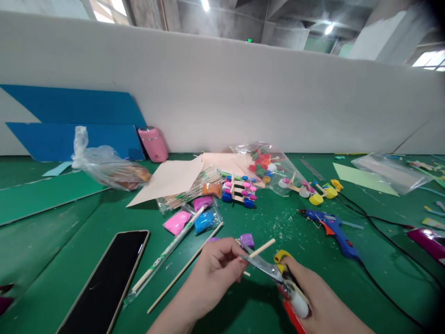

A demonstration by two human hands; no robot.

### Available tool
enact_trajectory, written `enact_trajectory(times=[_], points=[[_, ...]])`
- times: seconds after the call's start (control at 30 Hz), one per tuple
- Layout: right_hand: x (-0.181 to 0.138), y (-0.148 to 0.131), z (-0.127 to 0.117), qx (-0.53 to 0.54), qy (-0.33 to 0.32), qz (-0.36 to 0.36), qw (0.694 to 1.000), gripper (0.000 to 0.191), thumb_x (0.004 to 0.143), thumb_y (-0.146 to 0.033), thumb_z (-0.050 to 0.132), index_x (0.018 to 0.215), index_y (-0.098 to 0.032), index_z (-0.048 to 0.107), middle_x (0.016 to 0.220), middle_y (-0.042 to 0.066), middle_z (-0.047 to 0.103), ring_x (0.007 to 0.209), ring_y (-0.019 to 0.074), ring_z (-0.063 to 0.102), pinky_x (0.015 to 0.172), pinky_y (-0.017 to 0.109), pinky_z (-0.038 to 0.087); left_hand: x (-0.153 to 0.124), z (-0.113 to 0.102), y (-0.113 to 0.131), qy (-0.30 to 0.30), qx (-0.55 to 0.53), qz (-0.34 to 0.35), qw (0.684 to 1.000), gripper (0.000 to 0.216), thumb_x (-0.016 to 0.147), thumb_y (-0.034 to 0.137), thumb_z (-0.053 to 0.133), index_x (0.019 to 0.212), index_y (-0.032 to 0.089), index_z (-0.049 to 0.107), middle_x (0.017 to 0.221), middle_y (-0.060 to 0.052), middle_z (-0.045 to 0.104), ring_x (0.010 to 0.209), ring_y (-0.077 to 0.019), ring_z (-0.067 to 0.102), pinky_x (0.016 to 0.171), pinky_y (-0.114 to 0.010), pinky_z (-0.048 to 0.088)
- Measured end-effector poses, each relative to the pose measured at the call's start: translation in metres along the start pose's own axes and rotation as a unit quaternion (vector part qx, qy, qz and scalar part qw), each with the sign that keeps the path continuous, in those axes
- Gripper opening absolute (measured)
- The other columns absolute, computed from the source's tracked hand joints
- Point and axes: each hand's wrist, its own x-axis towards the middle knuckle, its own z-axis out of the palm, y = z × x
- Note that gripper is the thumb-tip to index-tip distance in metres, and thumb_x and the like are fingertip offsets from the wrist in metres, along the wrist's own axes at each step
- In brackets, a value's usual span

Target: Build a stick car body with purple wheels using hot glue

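My left hand (216, 273) pinches a short pale wooden stick (264, 247) between thumb and fingers, its free end pointing up to the right. Wrapped around a pair of shears (266, 268) with yellow and red handles is my right hand (318, 290). The blades lie across the stick close to my left fingertips; whether they touch the wood I cannot tell. A purple clay piece (247, 240) sits just behind the fingers. Left of my left hand lie a long thin wooden stick (184, 269) and a wrapped pair of chopsticks (167, 255).
A phone (106, 278) lies at the left front. Behind are clay packets (204, 221), small stick-and-cap models (239, 191) and a bag of bottle caps (262, 163). A blue glue gun (330, 227) with a trailing cord lies right. A pink cup (153, 144) stands by the white partition.
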Motion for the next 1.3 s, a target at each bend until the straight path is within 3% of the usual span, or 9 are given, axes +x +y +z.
enact_trajectory(times=[0.07,0.17,0.27,0.5,0.57,0.73,0.97,1.17,1.3], points=[[0.000,0.001,0.001,-0.001,0.003,0.002,1.000,0.009,0.071,-0.020,0.050,0.078,-0.022,0.044,0.067,0.000,0.058,0.055,0.0145,0.050,0.050,0.023,0.040,0.001,0.001,-0.001,0.024,0.002,-0.004,1.000,0.019,0.072,0.031,0.058,0.063,0.014,0.056,0.050,0.003,0.047,0.047,-0.0088,0.041,0.044,-0.019,0.031],[0.003,0.002,0.004,-0.005,0.014,0.007,1.000,0.008,0.072,-0.019,0.049,0.077,-0.022,0.044,0.065,-0.001,0.057,0.053,0.0142,0.049,0.048,0.022,0.039,0.002,0.008,-0.003,0.107,0.058,0.034,0.992,0.014,0.071,0.025,0.057,0.063,0.014,0.058,0.055,0.001,0.052,0.051,-0.0105,0.046,0.049,-0.020,0.037],[0.005,0.002,0.004,-0.009,0.024,0.006,1.000,0.006,0.073,-0.019,0.048,0.076,-0.022,0.044,0.065,-0.001,0.056,0.055,0.0145,0.050,0.048,0.022,0.039,0.001,0.011,-0.004,0.146,0.109,0.075,0.980,0.012,0.070,0.021,0.056,0.060,0.015,0.057,0.053,0.003,0.049,0.048,-0.0089,0.040,0.046,-0.019,0.033],[0.003,-0.004,-0.002,0.012,0.018,-0.005,1.000,0.008,0.071,-0.021,0.050,0.075,-0.022,0.044,0.065,-0.001,0.056,0.059,0.0155,0.052,0.051,0.022,0.041,-0.002,-0.001,0.002,0.006,-0.010,-0.001,1.000,0.017,0.072,0.029,0.057,0.063,0.015,0.054,0.051,0.004,0.046,0.045,-0.0080,0.039,0.043,-0.019,0.030],[0.003,-0.003,-0.002,0.010,0.007,-0.003,1.000,0.007,0.071,-0.021,0.050,0.075,-0.022,0.044,0.067,0.000,0.057,0.059,0.0155,0.052,0.052,0.023,0.041,-0.001,0.001,0.000,0.025,0.005,-0.002,1.000,0.017,0.073,0.029,0.056,0.064,0.015,0.054,0.051,0.003,0.047,0.046,-0.0085,0.040,0.044,-0.019,0.031],[0.008,-0.001,0.002,0.006,0.017,0.005,1.000,0.007,0.073,-0.023,0.048,0.078,-0.022,0.043,0.069,0.000,0.057,0.058,0.0160,0.050,0.052,0.024,0.041,0.002,0.008,-0.005,0.130,0.180,0.087,0.971,0.015,0.074,0.021,0.051,0.062,0.015,0.057,0.056,0.001,0.051,0.051,-0.0105,0.042,0.049,-0.020,0.034],[0.005,0.002,0.002,0.031,0.006,-0.002,1.000,0.009,0.073,-0.021,0.049,0.076,-0.022,0.041,0.067,-0.001,0.055,0.055,0.0141,0.047,0.050,0.023,0.037,0.002,0.001,-0.004,0.045,0.081,0.027,0.995,0.018,0.076,0.029,0.050,0.064,0.015,0.053,0.052,0.004,0.043,0.047,-0.0087,0.037,0.044,-0.019,0.030],[0.007,0.002,0.002,0.021,0.007,0.015,1.000,0.008,0.074,-0.022,0.049,0.074,-0.022,0.041,0.066,-0.001,0.055,0.055,0.0144,0.047,0.050,0.024,0.035,0.003,0.007,-0.005,0.120,0.128,0.049,0.983,0.015,0.074,0.023,0.051,0.061,0.014,0.053,0.055,0.002,0.045,0.050,-0.0095,0.038,0.047,-0.020,0.031],[0.009,-0.002,-0.001,0.020,0.004,0.014,1.000,0.008,0.073,-0.022,0.049,0.076,-0.022,0.041,0.069,-0.001,0.055,0.058,0.0151,0.048,0.050,0.024,0.036,0.003,0.001,-0.006,0.054,0.052,0.020,0.997,0.018,0.075,0.028,0.053,0.063,0.015,0.052,0.052,0.004,0.042,0.047,-0.0081,0.036,0.044,-0.019,0.027]])
